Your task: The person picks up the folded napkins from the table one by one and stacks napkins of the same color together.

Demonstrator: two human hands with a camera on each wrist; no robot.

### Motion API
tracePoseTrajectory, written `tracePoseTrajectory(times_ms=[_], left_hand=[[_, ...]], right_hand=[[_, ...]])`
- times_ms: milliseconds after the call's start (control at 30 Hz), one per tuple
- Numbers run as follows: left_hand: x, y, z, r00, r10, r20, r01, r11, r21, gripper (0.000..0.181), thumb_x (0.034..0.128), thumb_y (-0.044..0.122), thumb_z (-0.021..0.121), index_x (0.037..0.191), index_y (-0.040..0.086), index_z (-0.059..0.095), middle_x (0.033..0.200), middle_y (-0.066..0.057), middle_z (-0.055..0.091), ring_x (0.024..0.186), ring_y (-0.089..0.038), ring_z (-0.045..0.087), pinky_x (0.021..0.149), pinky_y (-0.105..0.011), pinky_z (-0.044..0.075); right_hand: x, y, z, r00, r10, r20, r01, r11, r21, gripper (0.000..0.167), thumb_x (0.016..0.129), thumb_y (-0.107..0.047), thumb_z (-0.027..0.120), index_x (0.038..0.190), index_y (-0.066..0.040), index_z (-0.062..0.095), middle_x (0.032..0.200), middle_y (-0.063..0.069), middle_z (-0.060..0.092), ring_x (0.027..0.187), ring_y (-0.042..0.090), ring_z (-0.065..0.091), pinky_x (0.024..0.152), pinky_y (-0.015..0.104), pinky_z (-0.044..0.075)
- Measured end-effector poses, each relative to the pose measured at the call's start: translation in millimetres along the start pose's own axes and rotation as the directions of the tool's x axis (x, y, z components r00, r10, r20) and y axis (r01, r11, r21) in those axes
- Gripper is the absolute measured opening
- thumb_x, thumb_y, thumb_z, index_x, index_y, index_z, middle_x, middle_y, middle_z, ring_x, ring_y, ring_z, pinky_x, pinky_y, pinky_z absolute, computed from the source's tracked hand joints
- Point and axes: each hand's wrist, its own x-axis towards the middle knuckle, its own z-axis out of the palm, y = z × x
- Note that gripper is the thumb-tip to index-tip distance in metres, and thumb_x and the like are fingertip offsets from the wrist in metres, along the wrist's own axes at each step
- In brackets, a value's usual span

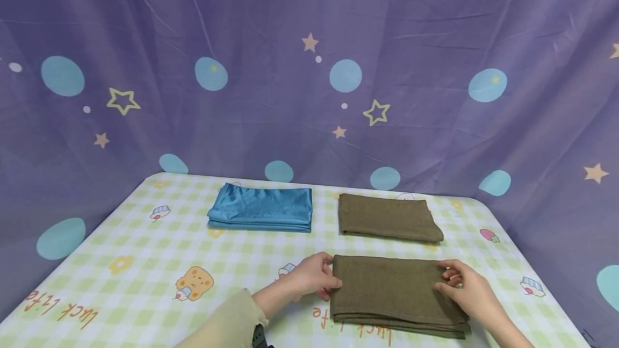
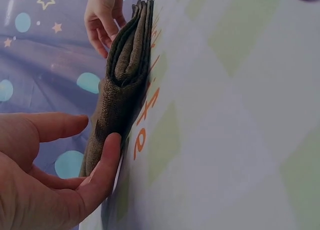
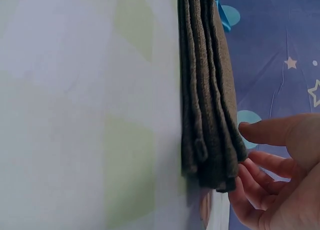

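A folded brown cloth point(image 1: 394, 289) lies on the table near its front edge, its stacked layers showing along the near side. At its left end, my left hand point(image 1: 311, 277) touches the edge with fingertips, thumb and fingers spread apart in the left wrist view. My right hand point(image 1: 466, 289) is at the far right corner, fingers loosely bent and fingertips against the cloth's edge. In the right wrist view the layered folds point(image 3: 210, 90) run up to those fingers. A second folded brown cloth point(image 1: 387, 218) and a folded shiny blue cloth point(image 1: 261, 208) lie farther back.
A green-and-white checked tablecloth point(image 1: 145, 283) with cartoon prints covers the table. Behind it and at both sides hangs a purple curtain point(image 1: 271, 111) with stars and blue dots. The blue cloth is left of the farther brown one.
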Motion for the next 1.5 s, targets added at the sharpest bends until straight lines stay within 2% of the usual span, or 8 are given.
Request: tracePoseTrajectory(times_ms=[167, 367, 700, 900, 1200, 1367, 1500], left_hand=[[-1.0, -0.7, 0.3, 1.0, -0.014, 0.007, 0.015, 1.0, -0.016, 0.059, 0.078, 0.004, 0.066, 0.129, -0.008, 0.038, 0.081, -0.009, 0.056, 0.058, -0.015, 0.056, 0.053, -0.034, 0.053], [-1.4, -3.0, 2.0, 1.0, -0.013, 0.013, 0.014, 0.999, -0.048, 0.061, 0.0787, 0.004, 0.066, 0.13, -0.009, 0.035, 0.083, -0.011, 0.055, 0.061, -0.015, 0.055, 0.056, -0.034, 0.054], [0.1, -3.2, 2.1, 1.0, -0.002, 0.025, 0.005, 0.992, -0.125, 0.061, 0.0778, 0.001, 0.065, 0.129, -0.011, 0.034, 0.086, -0.013, 0.052, 0.063, -0.014, 0.055, 0.058, -0.034, 0.054], [-0.9, -1.3, 1.9, 1.0, 0.0, 0.029, 0.004, 0.991, -0.131, 0.063, 0.078, 0.002, 0.065, 0.13, -0.009, 0.033, 0.088, -0.014, 0.051, 0.064, -0.015, 0.056, 0.058, -0.034, 0.054], [1.1, -3.2, 3.8, 1.0, 0.013, 0.005, -0.012, 0.99, -0.141, 0.063, 0.078, 0.002, 0.065, 0.13, -0.009, 0.032, 0.089, -0.014, 0.051, 0.064, -0.015, 0.057, 0.058, -0.034, 0.054], [1.9, -3.8, 4.6, 1.0, 0.008, 0.0, -0.007, 0.99, -0.141, 0.063, 0.0774, 0.001, 0.066, 0.13, -0.008, 0.033, 0.089, -0.014, 0.05, 0.065, -0.016, 0.059, 0.057, -0.035, 0.054], [2.2, -2.8, 4.3, 1.0, 0.0, 0.001, 0.0, 0.991, -0.134, 0.063, 0.0773, 0.0, 0.066, 0.13, -0.007, 0.033, 0.09, -0.015, 0.051, 0.066, -0.017, 0.059, 0.057, -0.035, 0.054]], right_hand=[[-1.0, 6, 0, 1.0, 0.022, 0.001, -0.022, 1.0, -0.009, 0.052, 0.074, -0.018, 0.073, 0.117, 0.004, 0.053, 0.094, 0.01, 0.06, 0.079, 0.02, 0.06, 0.064, 0.032, 0.048], [-2.2, 16, 2, 0.994, 0.086, 0.06, -0.088, 0.996, 0.016, 0.061, 0.075, -0.019, 0.073, 0.121, 0.011, 0.045, 0.095, 0.012, 0.058, 0.08, 0.022, 0.061, 0.067, 0.037, 0.05], [-1.8, 16, -1, 0.984, 0.144, 0.109, -0.149, 0.988, 0.046, 0.067, 0.076, -0.027, 0.072, 0.122, 0.011, 0.042, 0.1, 0.017, 0.059, 0.089, 0.029, 0.06, 0.073, 0.042, 0.049], [-0.6, 16, -1, 0.978, 0.17, 0.123, -0.177, 0.983, 0.047, 0.075, 0.074, -0.03, 0.073, 0.124, 0.013, 0.037, 0.098, 0.019, 0.059, 0.088, 0.031, 0.06, 0.073, 0.043, 0.049], [2.8, 16, 0, 0.967, 0.211, 0.146, -0.211, 0.977, -0.011, 0.079, 0.073, -0.037, 0.073, 0.123, 0.013, 0.039, 0.09, 0.012, 0.06, 0.084, 0.03, 0.059, 0.071, 0.045, 0.047], [3.6, 15, -1, 0.962, 0.219, 0.165, -0.215, 0.976, -0.039, 0.076, 0.072, -0.04, 0.073, 0.12, 0.011, 0.044, 0.091, 0.017, 0.062, 0.087, 0.035, 0.059, 0.071, 0.047, 0.047], [1.7, 14, -1, 0.965, 0.213, 0.155, -0.215, 0.977, -0.007, 0.074, 0.073, -0.037, 0.073, 0.121, 0.011, 0.045, 0.095, 0.022, 0.061, 0.09, 0.037, 0.058, 0.073, 0.048, 0.047]])
